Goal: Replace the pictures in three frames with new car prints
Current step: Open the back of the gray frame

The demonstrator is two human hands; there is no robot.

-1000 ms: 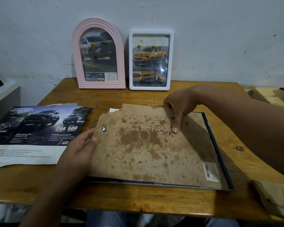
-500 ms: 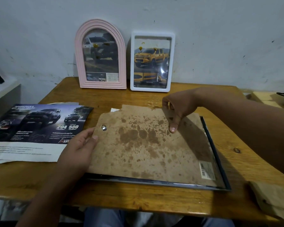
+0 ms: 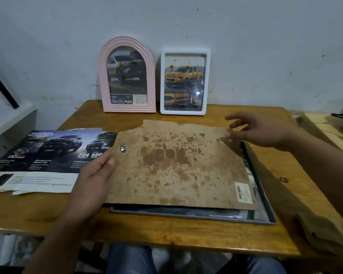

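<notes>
Watching the head view, I noted the left hand (image 3: pixel 95 175) gripping the left edge of the stained backing board (image 3: pixel 176 167), thumb lying on top near the small metal hanger (image 3: pixel 122 148), the other fingers tucked beneath where I could not see them. Board sat lifted and slid left off the dark frame (image 3: pixel 265 194), which lay flat on the wooden table (image 3: pixel 285 175); the frame's near and right rails showed past the board's edges, with a strip of the picture inside visible between them. A barcode sticker (image 3: pixel 244 192) sat at the board's near right corner.

Right hand (image 3: pixel 261 131) hovered at the board's far right corner, fingers spread apart and loosely extended. Lowest fingertips looked to be at the board's edge; I could not tell whether they touched it. Nothing was pinched there that I could see.

Car brochure (image 3: pixel 48 155) lay flat to the left of the board, just beside the left hand, its right end running under the board's edge. Against the wall stood the pink arched frame (image 3: pixel 127 76) and the white rectangular frame (image 3: pixel 184 82), side by side and upright, each showing a truck print. A tan folded cloth (image 3: pixel 323 232) rested at the table's near right corner.
</notes>
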